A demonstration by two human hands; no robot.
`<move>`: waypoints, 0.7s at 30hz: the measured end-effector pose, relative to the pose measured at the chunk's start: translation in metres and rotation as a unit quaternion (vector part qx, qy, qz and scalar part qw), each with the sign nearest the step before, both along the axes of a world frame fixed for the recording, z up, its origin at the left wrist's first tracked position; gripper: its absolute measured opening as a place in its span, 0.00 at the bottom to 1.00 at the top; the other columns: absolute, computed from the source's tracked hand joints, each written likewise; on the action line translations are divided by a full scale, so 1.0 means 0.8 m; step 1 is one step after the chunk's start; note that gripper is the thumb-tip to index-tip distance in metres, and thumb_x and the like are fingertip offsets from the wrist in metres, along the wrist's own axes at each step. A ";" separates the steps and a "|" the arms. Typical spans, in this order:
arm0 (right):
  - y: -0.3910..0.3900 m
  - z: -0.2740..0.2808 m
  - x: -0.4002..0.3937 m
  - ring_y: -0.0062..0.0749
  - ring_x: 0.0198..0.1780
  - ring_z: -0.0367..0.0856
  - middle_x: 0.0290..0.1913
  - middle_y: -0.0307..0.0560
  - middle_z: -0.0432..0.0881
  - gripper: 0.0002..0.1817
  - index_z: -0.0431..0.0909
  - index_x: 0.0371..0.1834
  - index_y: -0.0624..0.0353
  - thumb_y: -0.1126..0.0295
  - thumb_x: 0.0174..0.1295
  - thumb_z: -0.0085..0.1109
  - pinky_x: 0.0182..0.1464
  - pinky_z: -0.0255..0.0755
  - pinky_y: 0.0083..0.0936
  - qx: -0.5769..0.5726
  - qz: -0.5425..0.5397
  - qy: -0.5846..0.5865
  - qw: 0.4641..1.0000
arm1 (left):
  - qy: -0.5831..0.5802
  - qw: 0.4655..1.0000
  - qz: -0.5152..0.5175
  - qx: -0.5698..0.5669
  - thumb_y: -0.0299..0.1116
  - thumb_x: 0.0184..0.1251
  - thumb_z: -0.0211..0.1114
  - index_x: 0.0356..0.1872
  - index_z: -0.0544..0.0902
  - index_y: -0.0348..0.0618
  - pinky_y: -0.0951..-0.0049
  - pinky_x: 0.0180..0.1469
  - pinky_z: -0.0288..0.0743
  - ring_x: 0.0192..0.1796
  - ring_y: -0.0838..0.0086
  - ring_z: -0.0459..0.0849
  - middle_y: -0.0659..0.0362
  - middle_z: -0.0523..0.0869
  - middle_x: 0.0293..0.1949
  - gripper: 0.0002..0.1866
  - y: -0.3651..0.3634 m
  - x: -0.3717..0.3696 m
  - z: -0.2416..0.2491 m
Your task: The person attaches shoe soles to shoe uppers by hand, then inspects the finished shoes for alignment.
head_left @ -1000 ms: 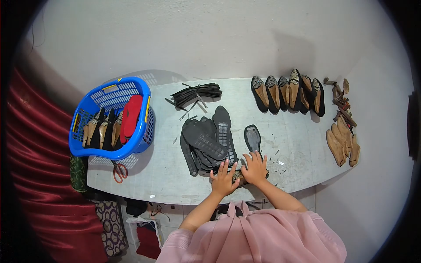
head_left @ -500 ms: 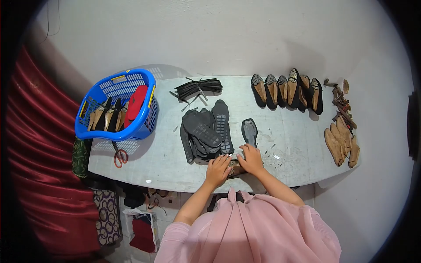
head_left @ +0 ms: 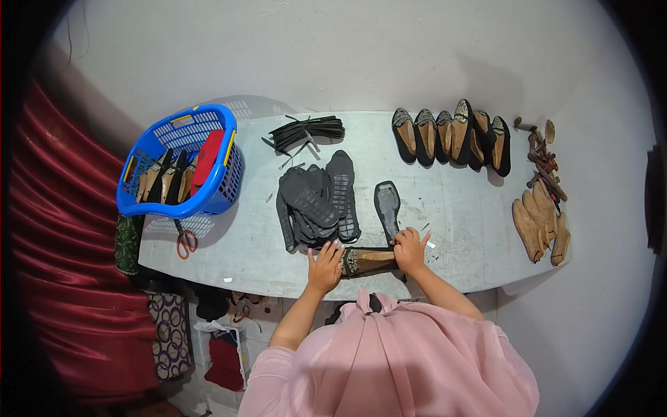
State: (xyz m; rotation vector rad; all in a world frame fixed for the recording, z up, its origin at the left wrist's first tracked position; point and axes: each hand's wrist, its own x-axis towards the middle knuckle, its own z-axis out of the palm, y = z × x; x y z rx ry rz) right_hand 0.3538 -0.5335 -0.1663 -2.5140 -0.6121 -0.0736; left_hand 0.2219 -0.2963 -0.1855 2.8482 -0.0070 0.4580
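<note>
A black flat shoe (head_left: 372, 261) with a patterned toe and a wooden last inside lies sideways near the table's front edge. My left hand (head_left: 325, 267) is at its toe end, fingers somewhat spread and bearing on the toe. At the heel end, my right hand (head_left: 410, 251) has its fingers bent against the shoe. The undersides of both hands are hidden. Just beyond the right hand lies a single dark shoe sole (head_left: 387, 205) with a grey middle. A heap of black soles (head_left: 309, 201) stands beyond the left hand.
A blue basket (head_left: 226, 174) holds shoes and something red, with red-handled scissors (head_left: 186, 243) before it. Black strips (head_left: 306, 132) lie at the back. Several shoes (head_left: 451, 139) line the back right, near wooden lasts (head_left: 535, 226) and tools (head_left: 542, 163). Small scraps litter the table.
My hands have drawn apart, the left one leftward to the toe and the right one slightly rightward, uncovering the shoe. The camera view has shifted a little.
</note>
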 end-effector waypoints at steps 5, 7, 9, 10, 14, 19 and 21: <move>0.005 0.025 -0.011 0.47 0.63 0.66 0.51 0.43 0.76 0.12 0.76 0.43 0.52 0.67 0.56 0.50 0.63 0.37 0.77 -0.015 -0.030 -0.004 0.999 | -0.026 0.997 0.049 0.057 0.44 0.68 0.47 0.67 0.69 0.57 0.41 0.68 0.30 0.71 0.68 0.63 0.61 0.67 0.69 0.26 -0.010 -0.007 -0.013; 0.005 0.034 -0.020 0.47 0.64 0.65 0.56 0.45 0.74 0.16 0.75 0.50 0.52 0.66 0.59 0.51 0.65 0.41 0.71 0.009 0.019 -0.049 0.999 | -0.024 0.997 0.063 0.029 0.43 0.69 0.50 0.66 0.70 0.54 0.39 0.68 0.37 0.71 0.66 0.62 0.60 0.67 0.69 0.25 -0.016 -0.015 -0.007; 0.004 0.042 -0.034 0.47 0.66 0.65 0.61 0.46 0.72 0.19 0.73 0.56 0.52 0.66 0.61 0.52 0.66 0.45 0.64 0.017 0.088 -0.072 0.993 | -0.018 0.997 0.048 -0.063 0.42 0.70 0.51 0.65 0.71 0.50 0.37 0.67 0.42 0.71 0.63 0.62 0.58 0.67 0.69 0.24 -0.017 -0.024 -0.003; 0.006 0.046 -0.040 0.46 0.66 0.65 0.63 0.46 0.71 0.20 0.72 0.58 0.52 0.66 0.62 0.52 0.67 0.46 0.61 0.012 0.132 -0.075 0.988 | 0.006 0.997 0.033 -0.066 0.41 0.70 0.52 0.65 0.71 0.50 0.37 0.67 0.43 0.71 0.63 0.63 0.58 0.68 0.69 0.24 -0.017 -0.029 0.001; 0.013 0.046 -0.062 0.37 0.66 0.67 0.65 0.43 0.71 0.25 0.69 0.65 0.50 0.67 0.61 0.53 0.67 0.49 0.46 -0.016 0.220 -0.089 0.971 | 0.059 0.995 0.004 -0.084 0.41 0.69 0.55 0.64 0.72 0.51 0.36 0.66 0.48 0.69 0.64 0.66 0.60 0.70 0.67 0.23 -0.014 -0.039 0.008; 0.013 0.012 -0.055 0.24 0.59 0.72 0.62 0.32 0.76 0.29 0.73 0.62 0.44 0.67 0.52 0.59 0.65 0.50 0.34 -0.041 0.229 -0.229 0.945 | 0.072 0.992 0.006 -0.105 0.42 0.68 0.56 0.64 0.72 0.54 0.34 0.66 0.48 0.69 0.65 0.66 0.62 0.71 0.66 0.23 -0.012 -0.038 0.002; 0.015 0.008 -0.053 0.24 0.58 0.73 0.61 0.30 0.76 0.30 0.74 0.62 0.44 0.66 0.49 0.60 0.64 0.51 0.32 -0.024 0.222 -0.246 0.943 | 0.076 0.992 0.008 -0.098 0.42 0.67 0.56 0.64 0.72 0.55 0.34 0.66 0.48 0.69 0.66 0.66 0.62 0.71 0.66 0.23 -0.010 -0.037 0.004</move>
